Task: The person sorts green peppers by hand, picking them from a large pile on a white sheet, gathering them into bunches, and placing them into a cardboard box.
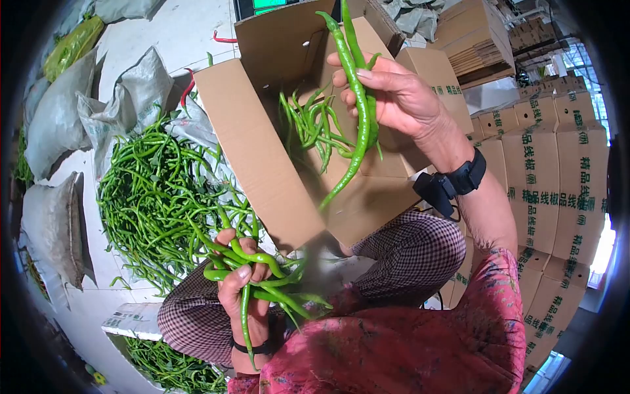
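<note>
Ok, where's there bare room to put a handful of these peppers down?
Bare white floor lies behind the open box, between the grey sacks and the box flap. Inside the box, the near wall is bare. The pepper pile left of the box is crowded, and both hands are full.

The peppers point(314, 128) lower in the cardboard box point(262, 164) are hidden behind its flap.
</note>
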The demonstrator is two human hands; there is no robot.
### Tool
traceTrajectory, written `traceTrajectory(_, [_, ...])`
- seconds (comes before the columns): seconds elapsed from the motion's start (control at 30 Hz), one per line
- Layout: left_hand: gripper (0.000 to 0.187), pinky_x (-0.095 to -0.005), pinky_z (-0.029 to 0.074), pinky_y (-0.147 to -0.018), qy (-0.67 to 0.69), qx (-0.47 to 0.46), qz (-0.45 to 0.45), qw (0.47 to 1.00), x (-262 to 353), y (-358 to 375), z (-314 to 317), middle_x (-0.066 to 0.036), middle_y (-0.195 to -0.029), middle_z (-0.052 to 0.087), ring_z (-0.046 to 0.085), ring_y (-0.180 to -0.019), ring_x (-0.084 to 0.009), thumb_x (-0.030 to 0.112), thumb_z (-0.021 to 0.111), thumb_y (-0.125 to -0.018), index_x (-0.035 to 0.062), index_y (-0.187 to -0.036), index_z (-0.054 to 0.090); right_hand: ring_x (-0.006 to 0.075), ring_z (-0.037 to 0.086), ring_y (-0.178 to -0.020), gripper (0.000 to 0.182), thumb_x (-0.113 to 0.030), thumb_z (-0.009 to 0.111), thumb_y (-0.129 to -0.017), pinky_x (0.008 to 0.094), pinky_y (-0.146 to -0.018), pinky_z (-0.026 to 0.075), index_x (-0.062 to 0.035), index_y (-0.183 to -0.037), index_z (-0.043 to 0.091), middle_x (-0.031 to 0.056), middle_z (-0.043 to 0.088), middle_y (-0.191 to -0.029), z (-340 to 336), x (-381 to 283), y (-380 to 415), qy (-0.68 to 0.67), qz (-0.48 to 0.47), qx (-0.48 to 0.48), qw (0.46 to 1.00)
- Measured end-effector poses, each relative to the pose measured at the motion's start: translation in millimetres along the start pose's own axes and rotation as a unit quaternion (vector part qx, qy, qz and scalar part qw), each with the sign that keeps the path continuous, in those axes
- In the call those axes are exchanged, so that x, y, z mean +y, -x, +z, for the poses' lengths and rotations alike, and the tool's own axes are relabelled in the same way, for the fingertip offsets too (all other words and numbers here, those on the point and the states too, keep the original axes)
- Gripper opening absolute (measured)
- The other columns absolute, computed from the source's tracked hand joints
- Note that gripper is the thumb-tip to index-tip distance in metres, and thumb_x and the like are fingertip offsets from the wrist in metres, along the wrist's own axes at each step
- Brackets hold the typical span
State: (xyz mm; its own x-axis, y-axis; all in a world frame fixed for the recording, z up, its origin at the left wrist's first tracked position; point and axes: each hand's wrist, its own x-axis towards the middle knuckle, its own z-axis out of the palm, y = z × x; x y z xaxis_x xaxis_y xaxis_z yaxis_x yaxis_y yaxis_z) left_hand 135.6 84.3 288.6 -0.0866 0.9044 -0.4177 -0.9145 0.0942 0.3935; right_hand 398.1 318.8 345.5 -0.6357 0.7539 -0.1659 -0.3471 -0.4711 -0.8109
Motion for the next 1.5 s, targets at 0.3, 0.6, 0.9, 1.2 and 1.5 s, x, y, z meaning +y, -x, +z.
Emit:
traceTrajectory(0.3, [0.057,-0.0239,0.042,-0.052,-0.020,0.013,0.000,1.000,-5.2,-1.0,0.2,-0.011,-0.094,0.057,0.048,-0.057,-0.0120,0.001,0.063,-0.073,0.0075,-0.127,0.045,0.0221,0.067,-0.096,0.039,-0.010,0.058,-0.093,0.0324,-0.086,0.057,0.0060,-0.127,0.047,0.0176,0.063,-0.110,-25.1,11.9,5.3,0.029,0.055,0.072,0.996])
traceTrajectory(0.6, [0.057,-0.0237,0.044,-0.055,-0.027,0.016,-0.004,1.000,-6.7,-4.8,4.7,-0.013,-0.095,0.056,0.049,-0.059,-0.0132,0.000,0.063,-0.073,0.0067,-0.127,0.045,0.0205,0.065,-0.091,0.026,-0.010,0.056,-0.095,0.0284,-0.080,0.057,0.0034,-0.116,0.053,0.0163,0.062,-0.106,-18.6,22.4,-6.1,0.125,0.129,0.171,0.969])
traceTrajectory(0.9, [0.059,-0.0225,0.046,-0.055,-0.019,0.027,-0.010,0.999,-6.5,-7.6,-0.7,-0.014,-0.094,0.055,0.049,-0.059,-0.0137,0.000,0.064,-0.071,0.0062,-0.127,0.045,0.0244,0.065,-0.099,0.038,-0.011,0.052,-0.097,0.0306,-0.080,0.056,0.0071,-0.129,0.041,0.0226,0.058,-0.114,-20.5,24.7,-13.0,0.207,0.227,0.220,0.926])
traceTrajectory(1.2, [0.057,-0.0229,0.041,-0.051,-0.028,0.043,-0.014,0.999,-7.5,-12.7,4.8,-0.012,-0.091,0.055,0.046,-0.057,-0.0132,0.001,0.064,-0.070,0.0056,-0.124,0.044,0.0201,0.063,-0.075,0.020,-0.015,0.042,-0.101,0.0271,-0.062,0.058,0.0028,-0.110,0.045,0.0150,0.060,-0.094,-20.7,31.2,-49.1,0.176,0.185,0.275,0.927])
traceTrajectory(1.5, [0.055,-0.0251,0.039,-0.051,-0.062,0.078,-0.019,0.995,-1.8,-15.1,10.7,-0.012,-0.089,0.055,0.045,-0.055,-0.0122,0.005,0.064,-0.071,0.0066,-0.122,0.043,0.0117,0.052,-0.066,0.022,-0.021,0.049,-0.097,0.0242,-0.053,0.051,-0.0001,-0.100,0.057,0.0043,0.054,-0.085,-77.8,119.8,-62.6,0.352,0.362,0.248,0.827])
